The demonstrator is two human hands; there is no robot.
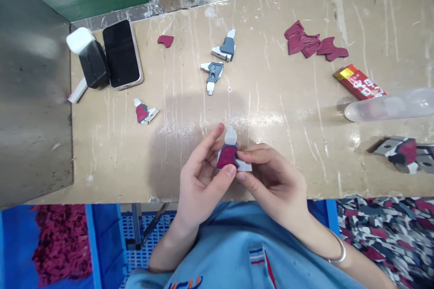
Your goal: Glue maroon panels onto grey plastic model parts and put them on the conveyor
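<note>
Near the front edge of the table, both hands hold one small plastic part (226, 156) with a maroon face, grey body and whitish tip pointing away from me. My left hand (203, 176) grips its left side, thumb pressed on the maroon face and index finger raised behind. My right hand (274, 176) pinches the light grey arm at its lower right. Beyond the hands lie two similar grey-blue parts, one upright (228, 48) and one turned over (214, 72). To the left rests a maroon-faced part (142, 112). A single maroon piece (166, 41) lies farther back.
Several maroon pieces (301, 40) lie at the back right, near a red packet (361, 82) and a clear plastic bottle (389, 104). A phone (123, 54) and black device (94, 64) sit at left. Blue bins of maroon pieces (63, 244) and mixed parts (386, 239) flank me below.
</note>
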